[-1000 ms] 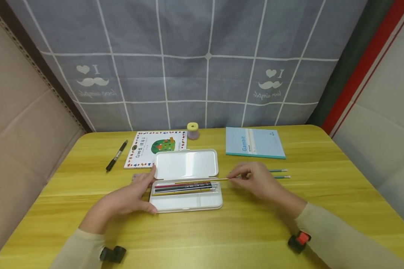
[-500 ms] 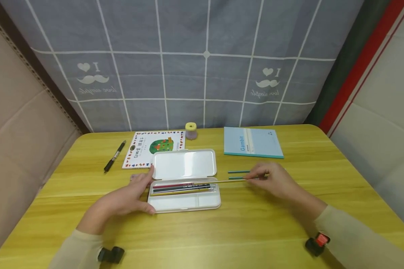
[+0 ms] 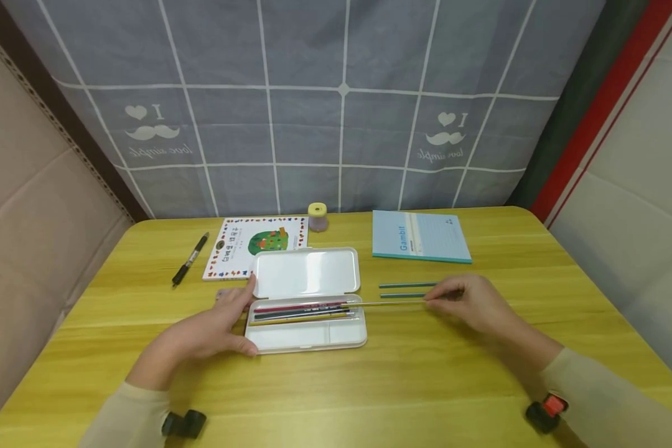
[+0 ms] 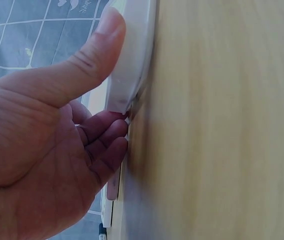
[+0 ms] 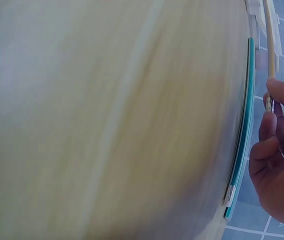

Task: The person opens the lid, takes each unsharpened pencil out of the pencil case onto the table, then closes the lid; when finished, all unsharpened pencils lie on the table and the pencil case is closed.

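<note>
Yellow table is backed at 12 o'clock by a grey checked curtain. White pencil case is laid open at table centre, lid flat at its 12 o'clock side, several pencils inside. Its 9 o'clock end is gripped by the left hand, thumb curled over the near corner (confirmed in the left wrist view). Blue notebook is seen at 1 o'clock, picture book at 11 o'clock. A yellow pencil is pinched at its outer end by the right hand; its tip is over the case's 3 o'clock edge. Two teal pencils are lying just beyond it.
</note>
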